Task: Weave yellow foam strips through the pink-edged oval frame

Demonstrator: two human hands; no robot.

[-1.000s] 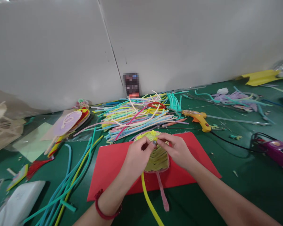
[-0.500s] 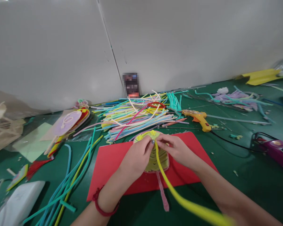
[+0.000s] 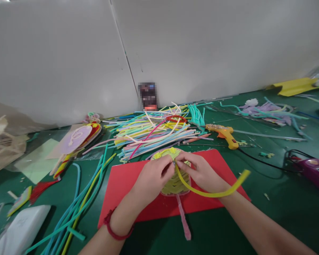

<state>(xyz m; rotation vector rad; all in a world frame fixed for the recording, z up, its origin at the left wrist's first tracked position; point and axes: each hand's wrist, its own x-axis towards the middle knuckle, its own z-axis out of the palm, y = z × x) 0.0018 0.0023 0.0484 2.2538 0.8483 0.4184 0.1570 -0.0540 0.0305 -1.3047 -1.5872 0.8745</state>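
Observation:
A yellow pipe cleaner (image 3: 210, 194) curves out from between my fingertips, its free end rising over my right forearm. My left hand (image 3: 158, 173) pinches it near one end, thumb and finger together. Close beside it, my right hand (image 3: 199, 170) is closed on the same strip. Both hands rest over a round fan-shaped piece (image 3: 175, 187) covered in yellow-green rows, with a pink handle (image 3: 184, 221) pointing towards me. Beneath the fan lies a red sheet (image 3: 130, 180). The fingers hide the fan's middle and the strip's short end.
Behind the sheet lies a heap of coloured pipe cleaners (image 3: 154, 132). A yellow glue gun (image 3: 224, 134) sits to its right, its cord running to a purple device (image 3: 312, 171). Loose blue and green pipe cleaners (image 3: 79, 205), a lilac fan (image 3: 76, 140) and a white box (image 3: 22, 230) are leftward.
The yellow pipe cleaner's free end has swung up and rightward from the bottom edge to above my right forearm. Both hands stay together over the fan, shifted only slightly.

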